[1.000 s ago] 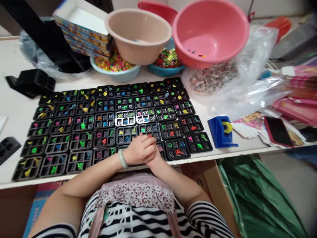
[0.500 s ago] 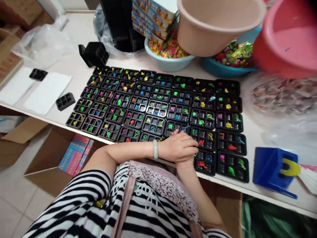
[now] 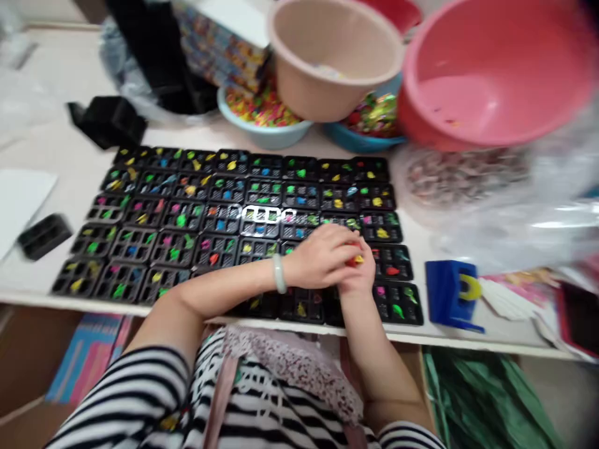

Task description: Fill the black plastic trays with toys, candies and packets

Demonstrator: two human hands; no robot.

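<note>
My left hand (image 3: 322,255), with a pale bangle on its wrist, lies over my right hand (image 3: 360,277), its fingers curled together at the right palm. What its fingertips hold, if anything, is hidden. Cupped in my right hand are small red and yellow pieces (image 3: 357,259), partly covered by the left fingers. Both hands are just above rows of black compartment trays (image 3: 185,210), whose compartments hold small coloured plastic pieces. The forearms cover part of the nearest rows.
Behind the trays stand a light blue basin (image 3: 266,136) of colourful pieces, a beige tub (image 3: 327,93), a blue basin (image 3: 365,143) of shiny wrapped items and a pink tub (image 3: 496,75). A blue tape dispenser (image 3: 444,296) is at right; a black tray (image 3: 44,237) lies at left.
The view has shifted right, so the trays appear further left. My hands have moved slightly away from my body, and red and yellow pieces now show between them.
</note>
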